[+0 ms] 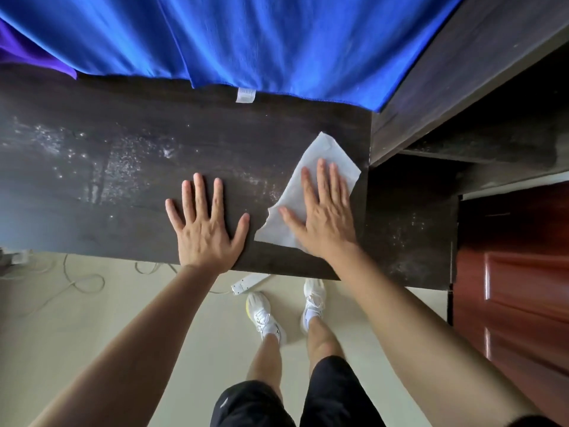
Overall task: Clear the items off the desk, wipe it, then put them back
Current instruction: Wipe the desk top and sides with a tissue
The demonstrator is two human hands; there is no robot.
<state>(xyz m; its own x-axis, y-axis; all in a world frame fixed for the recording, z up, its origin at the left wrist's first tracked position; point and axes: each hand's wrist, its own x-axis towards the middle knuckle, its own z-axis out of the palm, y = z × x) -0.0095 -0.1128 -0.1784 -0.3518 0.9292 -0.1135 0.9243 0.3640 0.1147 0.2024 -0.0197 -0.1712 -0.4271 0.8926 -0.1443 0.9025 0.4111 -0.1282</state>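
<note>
There are two hands: one left hand (206, 229) and one right hand (326, 220). There is one dark wooden counter (123, 167), and on it one white paper sheet (320, 152). I count one blue cloth (277, 41) with one small white label (245, 95), and one purple cloth (27, 53). On the floor are two white sneakers (263, 315), one white power strip (248, 283), and thin cords (83, 285) whose number I cannot tell. There is one red-brown door (517, 272).

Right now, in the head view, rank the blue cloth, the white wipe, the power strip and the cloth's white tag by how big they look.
1. Blue cloth.
2. White wipe.
3. Power strip and tag: unsure; the strip looks slightly bigger, but the desk hides part of it.
</note>
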